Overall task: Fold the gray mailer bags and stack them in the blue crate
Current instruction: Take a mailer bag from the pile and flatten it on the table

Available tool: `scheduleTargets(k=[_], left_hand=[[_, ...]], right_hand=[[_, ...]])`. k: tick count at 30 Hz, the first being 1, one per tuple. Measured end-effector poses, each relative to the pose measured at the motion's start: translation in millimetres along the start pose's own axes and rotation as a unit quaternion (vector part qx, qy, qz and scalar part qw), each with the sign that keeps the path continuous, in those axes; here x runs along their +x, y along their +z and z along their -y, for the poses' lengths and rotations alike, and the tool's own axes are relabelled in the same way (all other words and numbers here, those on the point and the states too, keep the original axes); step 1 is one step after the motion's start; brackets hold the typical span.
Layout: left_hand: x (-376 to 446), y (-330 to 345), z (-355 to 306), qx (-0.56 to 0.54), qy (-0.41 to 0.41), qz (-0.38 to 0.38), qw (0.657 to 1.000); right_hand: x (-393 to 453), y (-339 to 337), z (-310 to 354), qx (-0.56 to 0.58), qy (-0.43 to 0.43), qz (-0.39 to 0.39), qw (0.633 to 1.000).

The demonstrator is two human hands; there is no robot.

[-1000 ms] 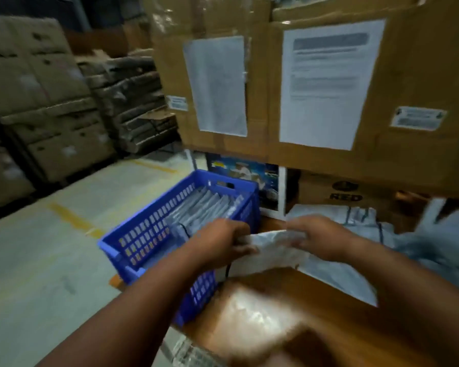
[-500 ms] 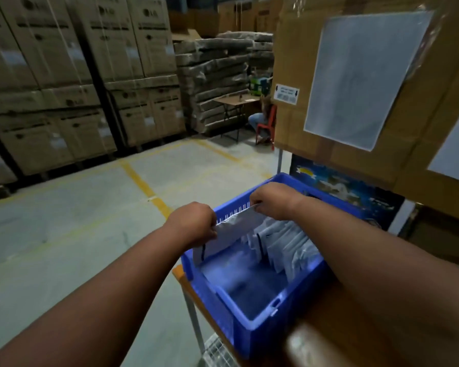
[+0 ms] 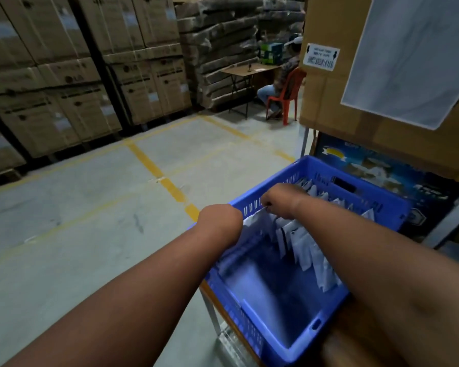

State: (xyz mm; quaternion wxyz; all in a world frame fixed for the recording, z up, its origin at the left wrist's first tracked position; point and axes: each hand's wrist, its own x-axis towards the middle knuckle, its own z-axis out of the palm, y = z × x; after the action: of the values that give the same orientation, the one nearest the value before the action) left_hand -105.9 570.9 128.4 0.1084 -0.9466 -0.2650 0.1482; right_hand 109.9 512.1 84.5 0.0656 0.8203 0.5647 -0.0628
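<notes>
Both hands are over the blue crate [image 3: 316, 337], which sits at the edge of a wooden table [image 3: 355, 340]. The right hand [image 3: 281, 201] pinches the top corner of a folded gray mailer bag [image 3: 257, 221] — fingers curled tight on it. The left hand [image 3: 220, 221] is at the bag's other end by the crate's left wall, but its fingers are hidden behind the wrist, so I cannot tell whether it grips. The bag stands on edge inside the crate, just left of a row of folded bags [image 3: 308, 247] lined up along the right side — near half of the crate floor bare.
</notes>
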Motion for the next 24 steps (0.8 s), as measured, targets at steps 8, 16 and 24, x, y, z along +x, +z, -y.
scheduleTargets(k=[8,16,24], left_hand=[[17.7,19.8,1.1,0.039,-0.044,0.012,0.998],[24.3,41.3,-3.2,0.056,-0.020,0.016,0.998],[34.3,53.5,-16.7,0.119,0.221,-0.070,0.966]], right_hand=[[29.6,26.3,19.7,-0.037,-0.010,0.013,0.999],[28.3,30.4,6.8,-0.086,-0.031,-0.014,0.996],[16.7,28.6,24.9,-0.053,-0.032,-0.038,0.997]])
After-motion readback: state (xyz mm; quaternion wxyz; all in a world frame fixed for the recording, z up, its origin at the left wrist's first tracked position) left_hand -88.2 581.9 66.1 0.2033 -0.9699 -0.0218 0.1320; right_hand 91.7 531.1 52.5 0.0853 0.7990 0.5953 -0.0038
